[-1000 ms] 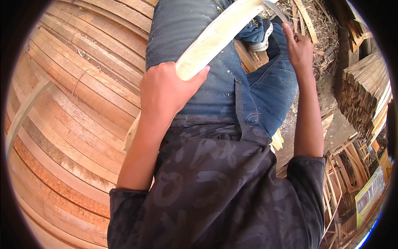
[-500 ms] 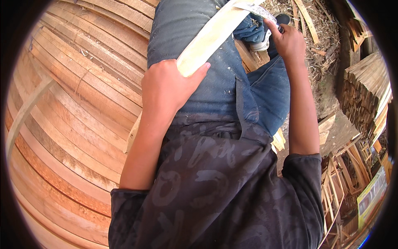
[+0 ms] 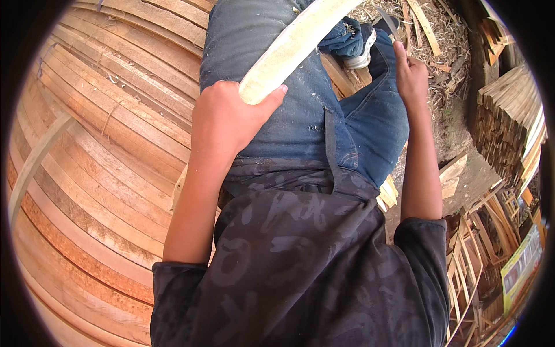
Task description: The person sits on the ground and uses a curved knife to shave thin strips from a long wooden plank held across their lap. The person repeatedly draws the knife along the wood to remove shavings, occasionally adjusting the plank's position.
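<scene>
A pale, freshly bared strip of wood (image 3: 300,49) slants across my thigh, its far end running out at the top of the picture. My left hand (image 3: 234,113) grips its near end, thumb along the right edge. Away to the right of the strip, my right hand (image 3: 411,81) is closed round the handle of a knife (image 3: 388,22). The blade points up and to the left, apart from the wood. Most of the handle is hidden in my fist.
Long stacked planks (image 3: 115,173) fill the left side. Shavings (image 3: 445,69) litter the ground at upper right. A stack of cut wood (image 3: 509,121) stands at the right, with thin sticks (image 3: 471,272) below it. My shoe (image 3: 364,52) shows beyond my knee.
The knife has come off the wood strip and swung to the right and slightly nearer with my right hand. My left hand and the strip have shifted slightly left.
</scene>
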Available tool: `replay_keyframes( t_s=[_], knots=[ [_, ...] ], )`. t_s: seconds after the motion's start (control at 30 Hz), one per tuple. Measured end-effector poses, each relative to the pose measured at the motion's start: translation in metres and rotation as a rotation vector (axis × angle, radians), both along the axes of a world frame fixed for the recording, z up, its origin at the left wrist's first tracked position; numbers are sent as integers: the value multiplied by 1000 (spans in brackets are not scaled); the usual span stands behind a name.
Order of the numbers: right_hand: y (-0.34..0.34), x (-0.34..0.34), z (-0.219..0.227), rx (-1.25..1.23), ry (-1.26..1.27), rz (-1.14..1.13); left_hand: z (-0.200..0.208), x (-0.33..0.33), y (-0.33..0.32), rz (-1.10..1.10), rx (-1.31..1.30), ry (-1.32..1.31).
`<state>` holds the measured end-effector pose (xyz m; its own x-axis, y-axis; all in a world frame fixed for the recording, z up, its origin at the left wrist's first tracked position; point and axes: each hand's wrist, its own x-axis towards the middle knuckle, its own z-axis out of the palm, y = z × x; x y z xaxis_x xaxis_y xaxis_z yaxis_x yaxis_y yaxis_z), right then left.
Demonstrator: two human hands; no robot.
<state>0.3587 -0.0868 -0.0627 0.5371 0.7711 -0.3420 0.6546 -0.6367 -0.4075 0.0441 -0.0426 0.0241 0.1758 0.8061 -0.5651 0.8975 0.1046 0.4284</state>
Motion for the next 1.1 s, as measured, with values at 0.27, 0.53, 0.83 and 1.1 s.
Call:
replay_keyframes(
  t_s=[0.27,0.53,0.83,1.1],
  knots=[
    [-3,-85,6,66,43,136,-3,-8,11,8,-115,-104],
    [33,-25,-5,61,-313,285,-1,-5,5,13,-63,-98],
    [35,60,-27,-42,-345,136,0,-7,6,-55,-59,-10],
    [-31,0,-21,63,31,-90,-4,-7,9,59,-165,-160]
  ],
)
